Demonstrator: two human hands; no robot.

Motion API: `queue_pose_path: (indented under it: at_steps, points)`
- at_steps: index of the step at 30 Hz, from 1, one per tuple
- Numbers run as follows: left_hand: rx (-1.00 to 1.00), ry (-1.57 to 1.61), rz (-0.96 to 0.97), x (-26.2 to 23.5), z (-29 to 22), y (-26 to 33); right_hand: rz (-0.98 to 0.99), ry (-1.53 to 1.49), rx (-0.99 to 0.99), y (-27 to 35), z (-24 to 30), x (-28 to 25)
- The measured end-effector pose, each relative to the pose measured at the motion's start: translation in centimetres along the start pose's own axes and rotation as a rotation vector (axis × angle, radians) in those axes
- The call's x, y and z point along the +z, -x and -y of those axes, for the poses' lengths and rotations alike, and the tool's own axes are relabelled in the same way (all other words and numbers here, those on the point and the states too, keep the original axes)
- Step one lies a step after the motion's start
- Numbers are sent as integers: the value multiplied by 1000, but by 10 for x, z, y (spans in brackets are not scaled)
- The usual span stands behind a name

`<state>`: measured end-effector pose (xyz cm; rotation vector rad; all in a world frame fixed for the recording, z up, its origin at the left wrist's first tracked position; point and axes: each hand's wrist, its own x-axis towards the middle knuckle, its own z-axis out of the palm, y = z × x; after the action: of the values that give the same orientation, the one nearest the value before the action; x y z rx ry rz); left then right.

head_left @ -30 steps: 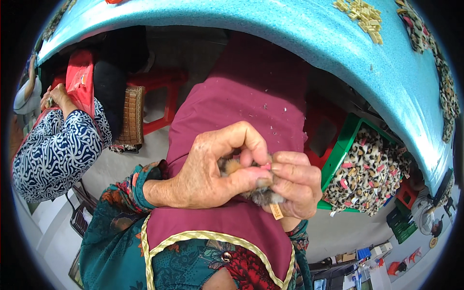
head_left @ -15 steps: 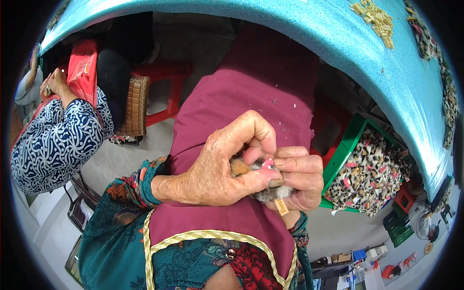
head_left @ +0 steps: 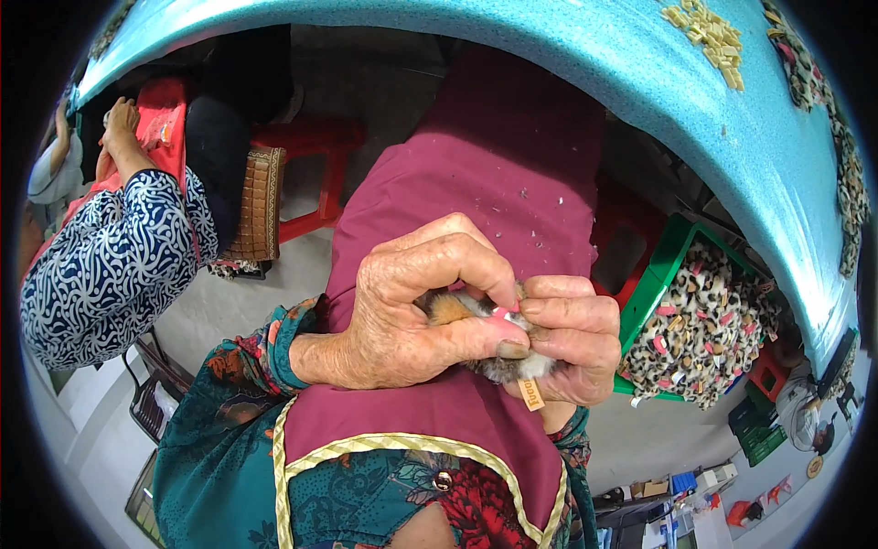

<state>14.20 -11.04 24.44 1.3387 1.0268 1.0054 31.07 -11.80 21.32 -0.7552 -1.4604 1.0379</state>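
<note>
Above the maroon apron (head_left: 402,403) on my lap, both my hands pinch a small furry plush piece (head_left: 498,369) in grey, white and orange. My left hand (head_left: 402,311) is closed round its left side, thumb and forefinger meeting at a pink patch (head_left: 502,314) on the fur. From the right, my right hand (head_left: 576,339) grips the same piece, fingers bent and pressed close to the left fingertips. A tan fabric tag (head_left: 531,394) hangs from the lower edge of the plush. Its underside is hidden by my fingers.
A blue-covered table (head_left: 622,55) curves across the top, with a pile of small cream pieces (head_left: 709,38) and furry pieces (head_left: 851,192). At right, a green crate (head_left: 654,284) holds many spotted furry pieces. A co-worker in a patterned sleeve (head_left: 128,247) sits at left beside a red stool (head_left: 320,174).
My left hand's fingers have closed down nearer the pink patch, with the forefinger lower. The co-worker's hand at left has shifted up onto the red cloth.
</note>
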Motion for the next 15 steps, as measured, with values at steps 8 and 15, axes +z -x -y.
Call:
queue_pose_path:
  at_steps: [8,15]
  points:
    - [76,-20,-14,-2,2,4,-3,16,-3,-1,3,0]
    - [-12,14,-121,8,-4,4,21,-19,-20,-2,2,-5]
